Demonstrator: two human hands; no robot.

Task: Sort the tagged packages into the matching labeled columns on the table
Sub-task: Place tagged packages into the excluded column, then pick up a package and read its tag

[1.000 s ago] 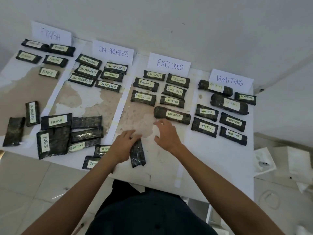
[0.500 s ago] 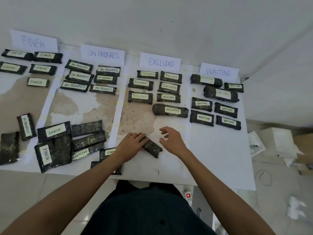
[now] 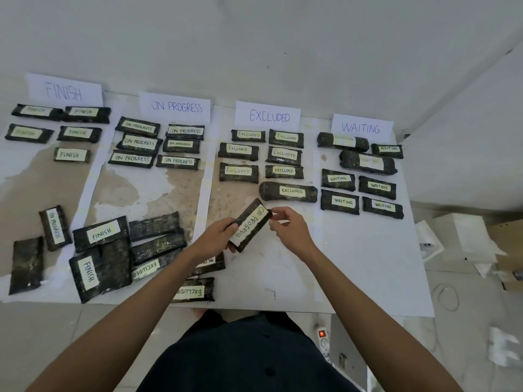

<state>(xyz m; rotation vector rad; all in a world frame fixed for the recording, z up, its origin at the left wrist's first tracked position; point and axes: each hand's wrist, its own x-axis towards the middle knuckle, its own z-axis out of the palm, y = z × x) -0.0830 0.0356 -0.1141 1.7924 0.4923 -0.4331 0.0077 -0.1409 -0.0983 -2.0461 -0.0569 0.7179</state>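
Observation:
A dark package tagged ON PROGRESS is held tilted above the table, tag facing up. My left hand grips its near end; my right hand pinches its far end. Four paper signs stand at the back: FINISH, ON PROGRESS, EXCLUDED, WAITING. Under each sign lie several matching tagged packages. An unsorted pile sits at the near left, with FINISH, EXCLUDED and face-down packages.
The white table has worn brown patches and paper strips dividing the columns. An EXCLUDED package lies at the front edge under my left forearm. White boxes and a power strip are on the floor at the right.
The package lay face-down on the table under my left hand; now both hands hold it lifted and turned over, so its ON PROGRESS tag shows.

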